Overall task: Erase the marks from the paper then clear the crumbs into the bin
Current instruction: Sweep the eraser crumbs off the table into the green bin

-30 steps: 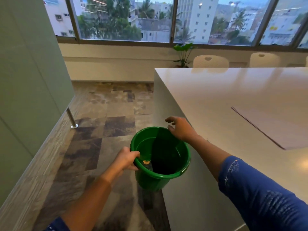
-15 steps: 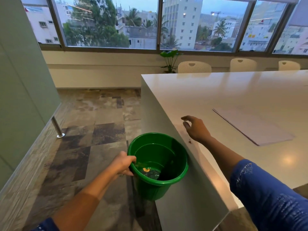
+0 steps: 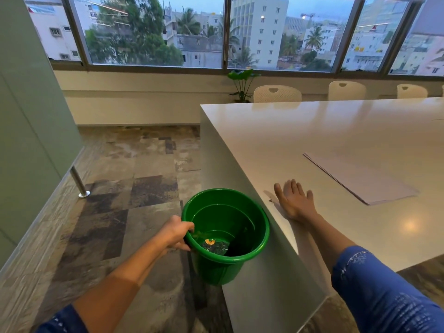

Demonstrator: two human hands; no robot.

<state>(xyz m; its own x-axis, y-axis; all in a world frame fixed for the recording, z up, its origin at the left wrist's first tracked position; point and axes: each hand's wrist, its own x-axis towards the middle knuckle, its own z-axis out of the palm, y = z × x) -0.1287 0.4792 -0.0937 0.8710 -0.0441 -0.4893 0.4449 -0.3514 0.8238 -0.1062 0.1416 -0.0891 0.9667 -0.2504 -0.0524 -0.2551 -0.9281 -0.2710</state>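
White tabletop (image 3: 312,131) bears the flat, open-fingered right hand (image 3: 294,203) beside tiny dark crumbs (image 3: 270,200); left hand (image 3: 176,233) grips the green bin (image 3: 223,267) rim, contents indistinct; paper (image 3: 360,179) lies apart.

Bin (image 3: 225,239) left of table (image 3: 312,131)

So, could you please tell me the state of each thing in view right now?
Bin: upright, against the table's side, scraps inside.
Left hand: grips the bin's rim.
Right hand: flat on the table, fingers straight.
Crumbs: at the table's edge, by the right hand.
Paper: flat on the table.
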